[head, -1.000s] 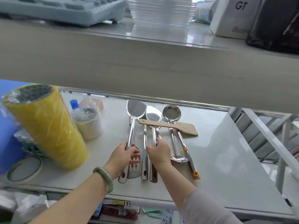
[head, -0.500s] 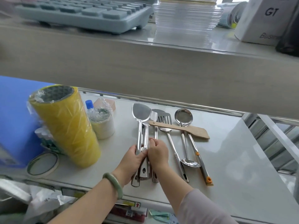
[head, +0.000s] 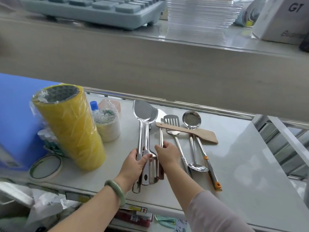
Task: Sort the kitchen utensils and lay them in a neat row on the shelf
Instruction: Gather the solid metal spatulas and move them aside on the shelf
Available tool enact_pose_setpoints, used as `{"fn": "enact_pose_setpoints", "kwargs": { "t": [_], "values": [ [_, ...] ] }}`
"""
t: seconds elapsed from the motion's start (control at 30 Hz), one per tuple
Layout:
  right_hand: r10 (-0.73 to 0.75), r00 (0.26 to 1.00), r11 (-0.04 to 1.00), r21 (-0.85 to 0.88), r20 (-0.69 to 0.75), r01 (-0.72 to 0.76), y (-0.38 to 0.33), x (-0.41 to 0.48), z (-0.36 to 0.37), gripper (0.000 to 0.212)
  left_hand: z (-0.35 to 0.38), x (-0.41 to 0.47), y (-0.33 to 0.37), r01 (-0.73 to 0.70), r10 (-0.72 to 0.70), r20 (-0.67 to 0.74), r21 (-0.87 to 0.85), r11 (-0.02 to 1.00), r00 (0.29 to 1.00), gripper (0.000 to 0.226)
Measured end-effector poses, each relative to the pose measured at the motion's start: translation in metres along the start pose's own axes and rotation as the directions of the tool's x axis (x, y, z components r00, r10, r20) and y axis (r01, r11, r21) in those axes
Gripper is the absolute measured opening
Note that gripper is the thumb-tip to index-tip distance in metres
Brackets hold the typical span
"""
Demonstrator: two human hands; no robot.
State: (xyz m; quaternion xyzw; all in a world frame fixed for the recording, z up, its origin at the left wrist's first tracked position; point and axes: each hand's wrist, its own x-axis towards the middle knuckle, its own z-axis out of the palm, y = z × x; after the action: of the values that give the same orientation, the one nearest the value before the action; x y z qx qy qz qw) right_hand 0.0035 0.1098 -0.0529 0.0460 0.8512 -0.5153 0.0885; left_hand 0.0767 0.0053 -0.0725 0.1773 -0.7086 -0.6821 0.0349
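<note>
Several steel utensils lie on the white shelf [head: 242, 164]. My left hand [head: 133, 166] grips the handles of two steel turners [head: 142, 113] whose blades overlap at the back. My right hand [head: 168, 154] holds a thin steel handle [head: 161, 136] next to them. To the right lie a slotted turner [head: 172, 122], a spoon [head: 198, 167] and a ladle [head: 191, 118] with an orange-tipped handle. A wooden spatula [head: 199, 132] rests crosswise on top of them.
A tall yellow tape stack [head: 70, 126] stands left of the utensils, with a white wrapped roll [head: 108, 129], a blue-capped bottle [head: 93, 105] and a flat tape ring [head: 46, 167] nearby. An upper shelf [head: 150, 64] overhangs the back. The shelf's front edge is just under my wrists.
My hands pulled the steel turners together on the left. The slotted turner now lies apart between them and the ladle. The camera moved closer and shifted right.
</note>
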Motion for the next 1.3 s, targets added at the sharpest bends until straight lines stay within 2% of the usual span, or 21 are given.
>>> {"fn": "enact_pose_setpoints", "kwargs": {
  "t": [0.07, 0.13, 0.2, 0.3, 0.4, 0.6, 0.73, 0.9, 1.0, 1.2, 1.3],
  "values": [
    [0.038, 0.998, 0.975, 0.218, 0.051, -0.048, -0.002, -0.003, 0.002, 0.014, 0.001, 0.001, 0.001, -0.014, 0.014, -0.026, -0.005, 1.000, 1.000, 0.017],
    [0.047, 0.986, 0.920, 0.377, 0.161, -0.105, -0.004, -0.008, 0.002, 0.017, 0.003, 0.002, 0.004, -0.027, 0.026, -0.043, -0.026, 0.999, 0.999, 0.019],
    [0.017, 0.970, 0.910, 0.399, 0.243, -0.116, -0.006, -0.014, 0.001, 0.017, 0.004, 0.003, 0.007, -0.045, 0.042, -0.084, -0.032, 0.998, 0.996, 0.017],
    [-0.019, 0.964, 0.905, 0.415, 0.263, -0.096, -0.005, -0.017, 0.005, 0.019, 0.003, 0.003, 0.007, -0.059, 0.055, -0.131, -0.027, 0.998, 0.990, 0.023],
    [-0.038, 0.963, 0.895, 0.438, 0.266, -0.086, -0.005, -0.019, 0.009, 0.019, 0.001, 0.001, 0.007, -0.051, 0.043, -0.114, -0.074, 0.996, 0.993, 0.024],
    [-0.095, 0.961, 0.855, 0.515, 0.260, -0.054, -0.004, -0.021, 0.009, 0.034, 0.006, -0.007, 0.006, -0.102, 0.099, -0.052, -0.067, 0.992, 0.994, 0.020],
    [-0.117, 0.951, 0.825, 0.561, 0.287, -0.067, -0.001, -0.025, -0.009, 0.041, 0.021, -0.017, 0.006, -0.139, 0.135, -0.049, -0.093, 0.986, 0.990, 0.033],
    [-0.162, 0.962, 0.834, 0.552, 0.220, 0.014, 0.014, -0.026, -0.050, 0.042, 0.059, -0.024, 0.014, -0.173, 0.172, -0.027, -0.043, 0.984, 0.985, 0.020],
    [-0.162, 0.978, 0.846, 0.528, 0.131, 0.070, 0.031, -0.026, -0.090, 0.027, 0.098, -0.029, 0.019, -0.146, 0.146, 0.074, -0.013, 0.989, 0.986, 0.023],
    [-0.077, 0.997, 0.871, 0.486, -0.021, 0.077, 0.075, -0.027, -0.190, 0.022, 0.200, -0.041, 0.029, -0.165, 0.152, 0.247, 0.030, 0.986, 0.957, 0.025],
    [-0.029, 0.998, 0.895, 0.444, -0.062, 0.053, 0.097, -0.025, -0.236, 0.015, 0.250, -0.047, 0.025, -0.134, 0.119, 0.284, 0.035, 0.990, 0.951, 0.029]
  ]
}}
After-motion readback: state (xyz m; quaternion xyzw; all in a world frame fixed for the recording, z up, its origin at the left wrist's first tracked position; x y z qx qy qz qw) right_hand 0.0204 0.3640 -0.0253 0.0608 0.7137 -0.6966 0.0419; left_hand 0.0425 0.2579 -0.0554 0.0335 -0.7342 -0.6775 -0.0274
